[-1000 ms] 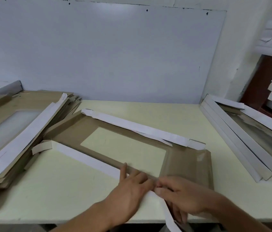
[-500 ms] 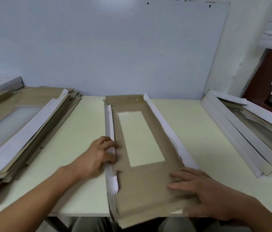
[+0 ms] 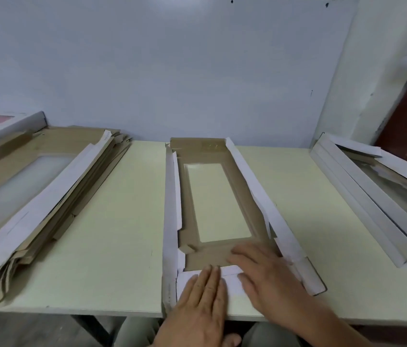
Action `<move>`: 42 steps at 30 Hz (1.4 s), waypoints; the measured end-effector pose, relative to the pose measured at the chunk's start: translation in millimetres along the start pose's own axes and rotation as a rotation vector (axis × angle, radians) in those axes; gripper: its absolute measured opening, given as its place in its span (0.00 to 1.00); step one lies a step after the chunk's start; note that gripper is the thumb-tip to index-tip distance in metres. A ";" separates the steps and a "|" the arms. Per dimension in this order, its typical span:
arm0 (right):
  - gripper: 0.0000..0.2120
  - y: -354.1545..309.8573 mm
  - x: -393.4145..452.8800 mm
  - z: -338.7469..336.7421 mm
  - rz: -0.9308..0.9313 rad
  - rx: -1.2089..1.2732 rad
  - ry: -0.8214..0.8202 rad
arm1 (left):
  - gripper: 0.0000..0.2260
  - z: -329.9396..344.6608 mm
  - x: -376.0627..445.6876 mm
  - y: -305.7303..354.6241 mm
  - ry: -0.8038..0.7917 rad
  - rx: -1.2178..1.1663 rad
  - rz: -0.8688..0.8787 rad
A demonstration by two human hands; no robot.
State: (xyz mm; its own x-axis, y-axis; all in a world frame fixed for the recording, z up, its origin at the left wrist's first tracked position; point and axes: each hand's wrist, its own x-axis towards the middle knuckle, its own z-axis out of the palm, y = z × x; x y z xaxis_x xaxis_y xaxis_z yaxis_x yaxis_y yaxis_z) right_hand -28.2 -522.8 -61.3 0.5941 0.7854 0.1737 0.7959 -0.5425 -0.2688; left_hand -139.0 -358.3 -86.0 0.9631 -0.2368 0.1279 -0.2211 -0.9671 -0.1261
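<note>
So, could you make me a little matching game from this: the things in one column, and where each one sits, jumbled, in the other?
Things:
1. stack of flat cardboard blanks
2. windowed box blank
3. folded white boxes
4. left hand

Places:
A. right end of the table
B. flat on the white near flap
C. left end of the table
D. middle of the table, running away from the person

Pairs: 1-C, 2-D, 3-A, 4-B.
</note>
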 end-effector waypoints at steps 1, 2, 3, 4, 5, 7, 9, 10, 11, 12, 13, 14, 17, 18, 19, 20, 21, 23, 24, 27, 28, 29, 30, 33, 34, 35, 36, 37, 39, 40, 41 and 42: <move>0.21 -4.4 -0.9 3.7 -0.029 0.028 -0.032 | 0.41 0.8 2.0 -1.6 -0.056 0.006 -0.047; 0.24 -5.2 -5.4 9.5 -0.027 0.036 -0.076 | 0.42 1.5 1.8 -3.4 -0.088 0.012 -0.072; 0.26 -4.1 -11.6 13.9 -0.018 0.012 -0.097 | 0.42 2.8 -0.7 -5.7 -0.093 0.011 -0.081; 0.27 -1.3 -17.7 13.8 0.002 -0.026 -0.134 | 0.41 3.5 -3.8 -8.5 -0.084 -0.015 -0.083; 0.29 2.7 -21.5 11.7 0.025 -0.117 -0.124 | 0.40 1.9 -5.9 -12.1 -0.064 -0.048 -0.094; 0.30 17.2 -30.2 8.5 0.093 -0.184 -0.141 | 0.39 -0.4 -7.2 -22.1 0.038 -0.043 -0.097; 0.30 33.9 -37.8 6.2 0.185 -0.136 -0.189 | 0.32 -4.4 -6.4 -30.6 0.122 0.003 -0.095; 0.31 40.3 -39.3 6.1 0.192 -0.157 -0.159 | 0.25 -8.0 -4.2 -32.5 0.133 0.032 -0.087; 0.31 41.7 -37.8 2.4 0.185 -0.164 -0.142 | 0.18 -11.2 -0.8 -31.4 0.137 0.067 -0.073; 0.32 40.0 -35.9 0.8 0.166 -0.129 -0.131 | 0.11 -14.1 2.8 -29.2 0.130 0.099 -0.050; 0.31 35.7 -32.6 -2.4 0.150 -0.098 -0.151 | 0.12 -18.4 6.8 -26.5 0.116 0.106 -0.041; 0.29 32.5 -29.2 -3.5 0.111 -0.086 -0.152 | 0.15 -20.4 11.3 -24.2 0.108 0.111 -0.021; 0.17 27.4 -17.2 -2.8 0.013 -0.069 -0.009 | 0.11 -28.5 21.2 -28.7 0.119 0.104 0.023; 0.14 26.8 -12.3 -4.5 0.023 -0.051 0.001 | 0.07 -31.5 23.7 -34.0 0.117 0.073 0.038; 0.13 27.2 -7.2 -5.4 0.042 -0.035 0.003 | 0.08 -36.8 26.1 -39.3 0.078 0.022 0.017; 0.13 27.9 -1.9 -6.7 0.066 -0.028 -0.007 | 0.11 -37.6 29.0 -46.0 0.050 -0.006 -0.019; 0.13 28.7 4.5 -8.1 0.103 -0.017 -0.018 | 0.12 -40.3 32.3 -51.1 0.016 -0.046 -0.105; 0.13 28.2 15.3 -9.4 0.180 0.039 -0.027 | 0.14 -41.5 38.1 -53.9 0.009 -0.037 -0.221; 0.16 26.2 19.8 -8.0 0.191 0.043 -0.036 | 0.15 -39.8 39.9 -51.4 0.008 -0.049 -0.208; 0.26 19.9 29.7 5.2 0.089 -0.087 -0.107 | 0.10 -29.0 38.4 -39.1 0.128 -0.051 -0.096; 0.26 19.6 32.0 8.9 0.064 -0.125 -0.125 | 0.08 -21.4 37.9 -36.8 0.144 -0.048 -0.065; 0.25 20.8 34.1 12.2 0.062 -0.151 -0.146 | 0.11 -18.2 38.1 -34.2 0.092 -0.033 -0.068; 0.25 21.9 35.9 15.1 0.079 -0.164 -0.182 | 0.18 -11.7 38.9 -32.8 0.004 -0.009 -0.087; 0.40 18.6 39.5 24.1 0.131 -0.157 -0.338 | 0.31 -5.7 37.6 -31.6 -0.263 -0.046 -0.128; 0.45 18.8 39.8 25.4 0.145 -0.142 -0.361 | 0.34 -4.6 37.5 -31.5 -0.292 -0.087 -0.130; 0.47 20.1 38.9 25.8 0.160 -0.131 -0.367 | 0.36 -4.4 36.8 -31.5 -0.304 -0.106 -0.128; 0.48 23.1 36.6 25.8 0.177 -0.130 -0.369 | 0.37 -5.1 34.8 -32.5 -0.325 -0.084 -0.125; 0.48 27.4 33.2 24.3 0.203 -0.140 -0.368 | 0.38 -7.8 33.3 -35.2 -0.336 -0.057 -0.126; 0.47 35.9 26.5 18.8 0.260 -0.212 -0.366 | 0.39 -10.4 33.4 -38.9 -0.334 0.001 -0.147; 0.47 37.6 24.5 15.1 0.277 -0.263 -0.375 | 0.39 -10.9 35.4 -38.7 -0.337 0.038 -0.169; 0.47 37.3 23.3 12.2 0.283 -0.312 -0.386 | 0.38 -11.9 38.2 -37.2 -0.335 0.062 -0.187; 0.48 35.5 23.3 9.8 0.277 -0.358 -0.399 | 0.34 -13.8 41.7 -35.5 -0.321 0.082 -0.191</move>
State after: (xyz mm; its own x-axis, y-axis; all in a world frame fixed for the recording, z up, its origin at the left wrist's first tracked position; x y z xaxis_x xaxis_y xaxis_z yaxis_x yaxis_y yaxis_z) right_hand 12.7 -520.9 -76.1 0.7507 0.6137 -0.2446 0.6484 -0.7554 0.0948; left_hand -93.1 -335.1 -62.6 0.9877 0.0008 -0.1565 -0.0325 -0.9772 -0.2100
